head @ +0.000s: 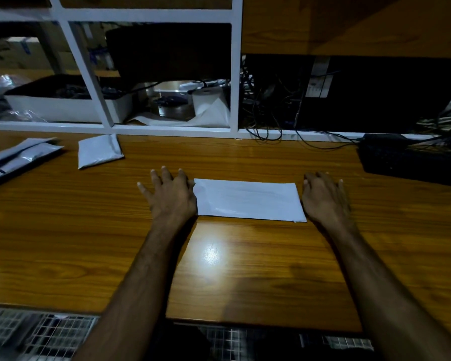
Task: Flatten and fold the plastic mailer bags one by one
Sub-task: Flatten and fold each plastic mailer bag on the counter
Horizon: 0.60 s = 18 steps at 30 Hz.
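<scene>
I see a white plastic mailer bag (249, 199) lying flat near the middle of the table (245, 269), folded into a long, smooth rectangle with crisp straight edges and a faint sheen. The table is glossy wood-grain laminate, orange-brown, with a bright spot of reflected light just in front of the bag.

My left hand (170, 194) lies palm down at the bag's left end, fingers spread and straight, its inner edge touching or just overlapping the bag's short side. My right hand (323, 196) lies palm down at the bag's right end, fingers extended and relaxed, right against the short edge; I cannot tell whether it presses on the plastic or only on the wood beside it. Neither hand grips anything.

Farther back on the left, a smaller folded mailer (99, 151) rests near the white shelf frame (236, 74), one corner lifted and creased. At the far left edge lies a loose stack of unfolded mailers (16, 157), grey-white and slightly wrinkled. Behind the frame I make out a roll of white plastic (206, 99) and a shallow white tray (63, 108). To the right, a dark keyboard (412, 162) lies below tangled cables (268, 110).
</scene>
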Each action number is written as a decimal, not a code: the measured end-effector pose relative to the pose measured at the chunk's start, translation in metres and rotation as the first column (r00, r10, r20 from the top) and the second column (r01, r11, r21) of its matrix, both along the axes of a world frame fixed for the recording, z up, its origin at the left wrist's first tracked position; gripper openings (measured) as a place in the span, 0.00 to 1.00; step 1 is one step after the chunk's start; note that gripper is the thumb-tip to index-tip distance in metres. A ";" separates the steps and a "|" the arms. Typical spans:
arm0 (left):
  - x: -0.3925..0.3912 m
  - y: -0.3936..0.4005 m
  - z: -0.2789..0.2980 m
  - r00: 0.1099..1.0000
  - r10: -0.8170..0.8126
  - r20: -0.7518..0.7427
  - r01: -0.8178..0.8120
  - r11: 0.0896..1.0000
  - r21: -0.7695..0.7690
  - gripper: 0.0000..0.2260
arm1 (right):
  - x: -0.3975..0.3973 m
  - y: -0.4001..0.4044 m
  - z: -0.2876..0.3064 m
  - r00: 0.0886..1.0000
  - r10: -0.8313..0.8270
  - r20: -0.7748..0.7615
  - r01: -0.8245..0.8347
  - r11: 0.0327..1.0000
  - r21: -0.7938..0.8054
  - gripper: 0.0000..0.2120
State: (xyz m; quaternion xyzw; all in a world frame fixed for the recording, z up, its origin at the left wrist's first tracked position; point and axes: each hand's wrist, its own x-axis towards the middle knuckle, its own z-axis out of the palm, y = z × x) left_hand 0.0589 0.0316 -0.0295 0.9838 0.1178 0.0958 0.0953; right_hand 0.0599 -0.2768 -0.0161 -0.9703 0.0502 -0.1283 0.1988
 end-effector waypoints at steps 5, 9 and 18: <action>-0.011 -0.011 0.010 0.994 -0.074 0.084 0.090 0.977 -0.195 0.26 | -0.004 0.003 -0.005 0.998 0.020 0.065 -0.030 0.986 0.164 0.24; -0.030 -0.017 0.003 0.983 -0.168 0.078 0.181 0.963 -0.199 0.32 | -0.030 0.010 -0.012 0.999 0.053 -0.002 -0.053 0.997 0.048 0.33; -0.051 -0.036 0.006 0.948 -0.141 0.285 0.292 0.741 -0.605 0.29 | -0.048 0.015 -0.013 1.000 0.023 0.018 -0.025 0.991 0.134 0.38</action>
